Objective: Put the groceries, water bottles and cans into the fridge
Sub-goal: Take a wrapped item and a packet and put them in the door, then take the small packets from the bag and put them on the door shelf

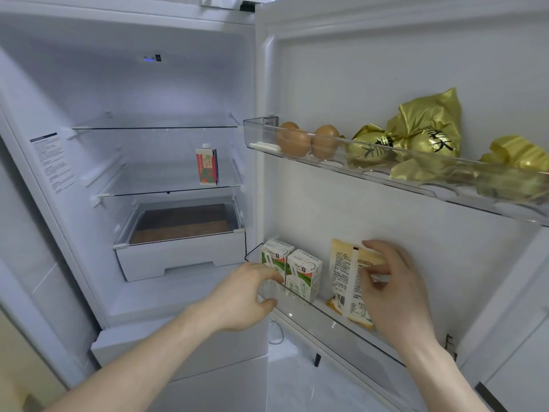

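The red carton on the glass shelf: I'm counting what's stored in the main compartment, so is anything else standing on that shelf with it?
No, the red carton stands alone on its glass shelf.

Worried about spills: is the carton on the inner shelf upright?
Upright: the carton stands on its base, cap on top.

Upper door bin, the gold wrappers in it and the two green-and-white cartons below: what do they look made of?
Upper door bin: clear glossy hard plastic; the eggs show through its wall.
Gold wrappers: metallic foil or foil-coated film, judging by crinkles and sheen.
Green-and-white cartons: printed coated paperboard, probably; sharp folded edges, a straw attached to each.
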Available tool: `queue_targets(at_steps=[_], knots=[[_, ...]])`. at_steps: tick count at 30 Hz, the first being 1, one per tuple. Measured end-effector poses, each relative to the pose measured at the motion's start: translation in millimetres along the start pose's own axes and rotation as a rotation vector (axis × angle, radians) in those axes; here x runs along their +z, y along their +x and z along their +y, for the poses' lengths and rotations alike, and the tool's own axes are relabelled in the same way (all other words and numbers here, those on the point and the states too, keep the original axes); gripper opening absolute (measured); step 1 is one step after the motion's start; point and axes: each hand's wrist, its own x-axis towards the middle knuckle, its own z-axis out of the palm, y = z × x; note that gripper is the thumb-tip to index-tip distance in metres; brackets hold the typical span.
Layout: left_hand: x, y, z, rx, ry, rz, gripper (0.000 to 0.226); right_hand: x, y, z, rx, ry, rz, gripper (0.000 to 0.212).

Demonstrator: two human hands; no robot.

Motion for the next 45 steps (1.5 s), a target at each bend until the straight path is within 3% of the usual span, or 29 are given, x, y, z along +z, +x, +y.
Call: queue_targets(at_steps=[7, 12, 18, 30, 39, 45], knots=[[-8, -21, 1, -0.015, -0.044, 0.129, 0.055, 14, -11, -10, -0.061, 0.088, -0.106, 0.035], [-23, -87, -22, -0.151, -0.043, 0.188, 0.052, 47, -28, -39, -0.221, 0.024, -0.399, 0.033], [-35, -195, -63, -0.399, -0.022, 0.267, 0.055, 102, -54, -94, -0.404, -0.079, -0.790, 0.047], [-41, -352, -100, -0.834, 0.052, 0.396, 0.056, 236, -111, -179, -0.672, -0.088, -1.353, 0.063], [-32, -355, -110, -1.183, 0.051, 0.535, 0.056, 352, -107, -246, -0.960, -0.040, -1.752, 0.062], [-18, -343, -95, -1.443, 0.063, 0.583, 0.058, 393, -109, -266, -1.214, -0.075, -1.957, 0.065]])
